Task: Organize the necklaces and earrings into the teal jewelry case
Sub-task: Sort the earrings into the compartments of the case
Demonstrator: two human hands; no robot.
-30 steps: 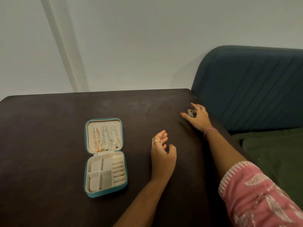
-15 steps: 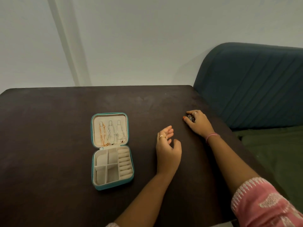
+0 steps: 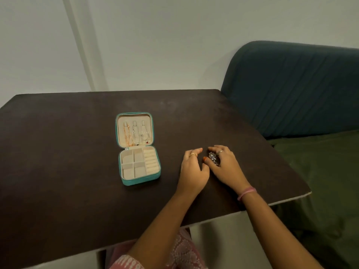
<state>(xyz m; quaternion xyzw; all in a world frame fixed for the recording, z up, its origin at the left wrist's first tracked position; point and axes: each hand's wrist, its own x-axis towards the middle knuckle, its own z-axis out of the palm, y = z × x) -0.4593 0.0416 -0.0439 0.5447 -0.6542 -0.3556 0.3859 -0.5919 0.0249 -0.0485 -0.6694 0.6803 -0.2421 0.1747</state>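
The teal jewelry case [image 3: 124, 182] lies open on the dark table [image 3: 58, 152]. Three necklaces [image 3: 136, 133] hang in its lid. Its beige tray compartments look empty. To the right of the case, my right hand [image 3: 226, 166] grips a sparkly cluster of earrings [image 3: 213, 158] between thumb and fingers, low over the table. My left hand [image 3: 193, 170] rests on the table just beside it, fingers relaxed and holding nothing, its fingertips almost touching the right hand's thumb.
A dark blue sofa back [image 3: 291, 90] and green seat cushion [image 3: 320, 171] stand right of the table. A pale wall [image 3: 174, 45] rises behind. The table's front edge [image 3: 213, 220] runs diagonally near my forearms.
My right hand carried the earring cluster from the table's right edge toward the middle, ending next to my left hand. The left hand stayed roughly in place.
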